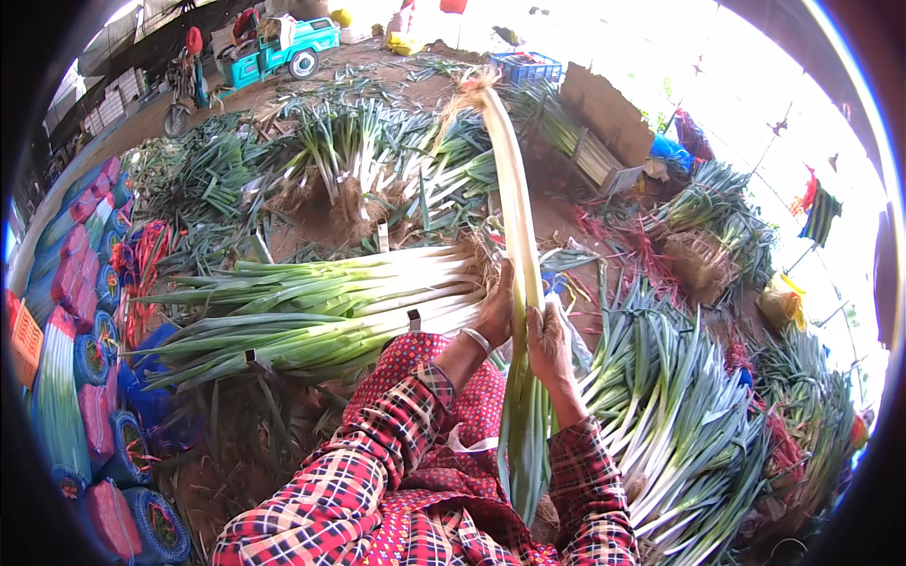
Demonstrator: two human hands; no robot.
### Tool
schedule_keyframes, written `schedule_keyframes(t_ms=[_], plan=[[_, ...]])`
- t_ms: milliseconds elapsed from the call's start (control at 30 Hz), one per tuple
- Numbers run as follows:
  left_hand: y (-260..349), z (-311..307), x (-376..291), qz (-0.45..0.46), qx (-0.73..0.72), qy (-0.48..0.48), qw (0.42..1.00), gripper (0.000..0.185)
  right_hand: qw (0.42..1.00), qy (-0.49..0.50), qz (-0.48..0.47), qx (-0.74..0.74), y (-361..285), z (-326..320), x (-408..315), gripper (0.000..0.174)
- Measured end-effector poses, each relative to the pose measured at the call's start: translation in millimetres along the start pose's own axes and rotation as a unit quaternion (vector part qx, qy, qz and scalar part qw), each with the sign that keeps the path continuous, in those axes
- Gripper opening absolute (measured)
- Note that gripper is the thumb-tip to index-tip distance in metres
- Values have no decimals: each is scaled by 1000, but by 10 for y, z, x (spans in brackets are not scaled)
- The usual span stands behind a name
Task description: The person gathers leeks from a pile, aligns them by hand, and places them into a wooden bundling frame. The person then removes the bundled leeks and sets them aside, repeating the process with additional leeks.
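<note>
Both of my hands are closed around a long green onion stalk [520,212], which stands roots up in front of my body, its green leaves hanging down over my apron. My left hand [497,304] grips its left side, a pale band around the wrist. On its right side is my right hand [551,339], thumb up along the stalk. Left of my hands, a row of trimmed green onions [368,290] lies across a low rack with metal uprights [414,320], roots to the right. To the right, a large heap of green onions [672,417] leans in a pile.
Untrimmed green onions [361,148] stand ahead among leaf litter. Wrapped bundles [78,269] are stacked at the left. Red ties [152,247] hang near them. A blue crate [527,68], a cardboard sheet [605,110] and a turquoise three-wheeled cart [283,56] are farther off.
</note>
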State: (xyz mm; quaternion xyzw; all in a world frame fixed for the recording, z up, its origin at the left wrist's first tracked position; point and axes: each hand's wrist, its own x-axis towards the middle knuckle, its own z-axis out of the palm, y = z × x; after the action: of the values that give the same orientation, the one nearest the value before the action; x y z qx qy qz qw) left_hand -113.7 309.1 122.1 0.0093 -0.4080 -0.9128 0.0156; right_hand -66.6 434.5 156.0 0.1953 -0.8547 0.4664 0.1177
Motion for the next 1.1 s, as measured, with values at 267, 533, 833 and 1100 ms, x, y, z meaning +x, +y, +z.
schedule_keyframes(t_ms=[267, 533, 833, 1100], plan=[[197, -122, -162, 12, 43, -15, 999, 52, 1000, -23, 7, -2, -98, 188, -120, 25], [519, 337, -378, 105, 24, -98, 989, 35, 983, 8, -111, -148, -912, -890, 544, 49], [227, 786, -529, 259, 189, -111, 941, 61, 989, 68, -77, -103, -2164, -671, 1277, 43], [1269, 960, -147, 481, 309, -37, 820, 59, 979, 106, -170, -26, -1665, -1266, 1549, 39]])
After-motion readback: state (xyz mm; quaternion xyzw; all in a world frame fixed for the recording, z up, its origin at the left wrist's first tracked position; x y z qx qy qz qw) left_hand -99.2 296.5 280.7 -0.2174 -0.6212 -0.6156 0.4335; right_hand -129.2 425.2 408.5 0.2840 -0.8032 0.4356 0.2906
